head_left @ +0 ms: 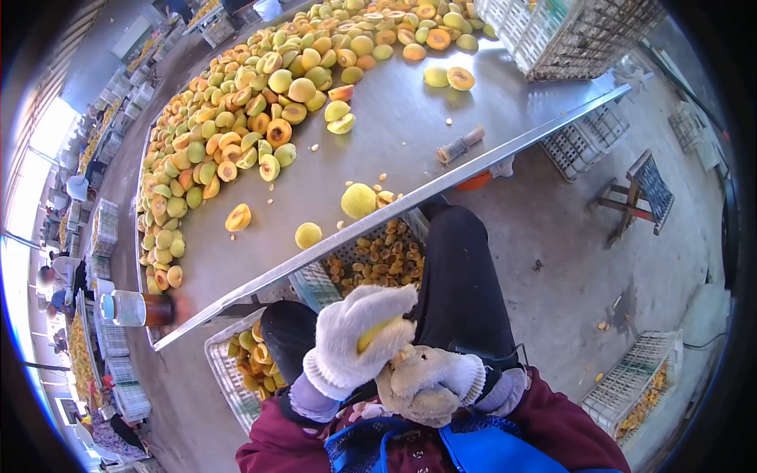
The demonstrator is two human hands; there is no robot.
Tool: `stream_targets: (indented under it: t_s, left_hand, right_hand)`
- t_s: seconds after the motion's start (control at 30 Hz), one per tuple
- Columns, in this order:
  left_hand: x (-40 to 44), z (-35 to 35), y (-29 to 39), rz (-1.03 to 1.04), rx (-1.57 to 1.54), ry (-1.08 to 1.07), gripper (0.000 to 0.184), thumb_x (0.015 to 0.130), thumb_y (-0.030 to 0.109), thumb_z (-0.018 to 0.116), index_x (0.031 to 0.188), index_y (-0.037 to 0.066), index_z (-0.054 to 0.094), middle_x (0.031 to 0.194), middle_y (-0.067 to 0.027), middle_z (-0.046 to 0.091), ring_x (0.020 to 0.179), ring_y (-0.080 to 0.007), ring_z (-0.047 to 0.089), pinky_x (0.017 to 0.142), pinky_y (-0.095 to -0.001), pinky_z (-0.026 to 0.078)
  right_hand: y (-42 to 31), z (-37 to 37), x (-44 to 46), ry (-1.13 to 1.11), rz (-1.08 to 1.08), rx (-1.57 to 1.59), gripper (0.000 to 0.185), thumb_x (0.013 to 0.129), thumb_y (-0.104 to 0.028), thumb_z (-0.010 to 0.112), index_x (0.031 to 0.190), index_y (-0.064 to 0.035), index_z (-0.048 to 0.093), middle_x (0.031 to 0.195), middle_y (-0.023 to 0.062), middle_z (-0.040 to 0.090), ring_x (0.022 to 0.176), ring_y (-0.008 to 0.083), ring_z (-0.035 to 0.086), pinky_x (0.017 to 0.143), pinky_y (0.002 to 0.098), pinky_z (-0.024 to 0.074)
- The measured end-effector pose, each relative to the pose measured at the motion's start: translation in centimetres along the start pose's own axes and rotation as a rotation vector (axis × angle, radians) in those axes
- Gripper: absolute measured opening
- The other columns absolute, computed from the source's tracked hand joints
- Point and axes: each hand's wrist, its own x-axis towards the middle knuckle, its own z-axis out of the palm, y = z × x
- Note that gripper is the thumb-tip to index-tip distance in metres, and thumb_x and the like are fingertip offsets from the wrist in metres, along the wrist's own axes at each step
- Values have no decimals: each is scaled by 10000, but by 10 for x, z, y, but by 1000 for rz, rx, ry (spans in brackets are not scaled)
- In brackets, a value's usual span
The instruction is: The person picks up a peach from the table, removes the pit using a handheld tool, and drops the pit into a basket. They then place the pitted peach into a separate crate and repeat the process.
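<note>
Above my lap, my left hand [355,335], in a whitish glove, is closed around a yellow peach piece [377,333], mostly hidden by the fingers. My right hand [426,384], in a dirtier glove, is closed right beside it, its fingertips touching the left glove. Whatever the right fingers hold, if anything, is hidden. In front of me, a metal table [315,201] carries a large heap of yellow-green peaches [236,130], many cut in half. Whole peaches [359,201] lie near its front edge. Below that edge, a crate holds peach pits [378,260].
By my left leg stands a crate of peach halves [251,363]. A tool with a wrapped handle [460,146] and a jar of dark liquid [136,308] lie on the table. A white crate [564,39] stands at its far right. A stool [640,193] is on the floor; people work at left.
</note>
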Motion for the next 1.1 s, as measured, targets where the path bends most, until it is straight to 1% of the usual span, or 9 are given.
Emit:
stream_targets:
  t_s: [0.2, 0.33, 0.4, 0.53, 0.6, 0.73, 0.93, 1.0, 1.1]
  left_hand:
    - [-6, 9, 1, -378, -411, 45, 322, 816, 129, 729, 1109, 14, 661, 975, -142, 685, 814, -230, 691, 697, -327, 536]
    - [1, -5, -1, -321, -95, -120, 331, 814, 184, 741, 1121, 77, 675, 985, -99, 693, 806, -207, 694, 697, -297, 535]
    - [2, -11, 0, 53, 188, -133, 371, 833, 204, 696, 1119, -25, 638, 959, -124, 694, 789, -182, 674, 709, -312, 547]
    - [-13, 7, -13, 147, -46, 23, 368, 873, 249, 657, 1110, -30, 620, 932, -155, 687, 712, -216, 667, 651, -339, 552]
    - [-24, 21, -4, -292, -880, 192, 372, 915, 246, 639, 1146, -44, 602, 987, -173, 676, 771, -233, 667, 677, -341, 550]
    - [-21, 26, 7, -555, -880, 279, 471, 930, 389, 552, 1095, -51, 580, 916, -191, 676, 688, -226, 651, 617, -337, 545]
    - [-7, -2, -2, -392, -349, -24, 336, 927, 247, 577, 1085, -43, 636, 954, -141, 680, 721, -214, 667, 649, -342, 548]
    - [-4, -9, -11, 222, 60, -48, 363, 919, 287, 607, 1051, -49, 649, 941, -131, 678, 735, -206, 661, 662, -339, 537]
    - [-17, 6, -15, 73, -279, 38, 417, 886, 356, 649, 1056, -25, 659, 937, -134, 681, 746, -218, 666, 659, -342, 533]
  right_hand:
    - [3, 6, 0, 74, -1, 5, 254, 865, -231, 646, 840, 16, 590, 463, 12, 502, 312, 112, 443, 324, 240, 372]
    - [4, 7, 3, 78, -3, 5, 242, 865, -226, 651, 841, 6, 586, 455, 12, 492, 312, 112, 447, 325, 237, 378]
    - [3, 8, 4, -29, -21, 28, 235, 878, -224, 637, 833, -1, 578, 445, 13, 477, 304, 115, 438, 313, 244, 370]
    - [8, 6, 2, -10, -28, 44, 227, 885, -218, 629, 824, -7, 571, 435, 14, 470, 296, 119, 432, 303, 251, 366]
    - [5, 8, 2, 7, 3, -4, 221, 885, -216, 629, 819, -14, 570, 433, 14, 469, 297, 120, 432, 304, 256, 369]
    - [1, 11, 1, 35, 50, 50, 221, 883, -220, 630, 816, -19, 568, 428, 9, 458, 295, 121, 426, 306, 262, 371]
    - [8, 9, 4, 32, -70, -20, 247, 864, -250, 659, 855, -15, 588, 578, 43, 562, 382, 120, 503, 340, 265, 407]
    - [10, 4, 3, -66, 42, 41, 269, 854, -260, 683, 905, -9, 599, 655, 51, 592, 483, 122, 561, 426, 259, 466]
    - [2, 12, 1, -161, 44, 113, 280, 846, -250, 703, 951, -11, 600, 669, 39, 595, 565, 119, 590, 502, 254, 499]
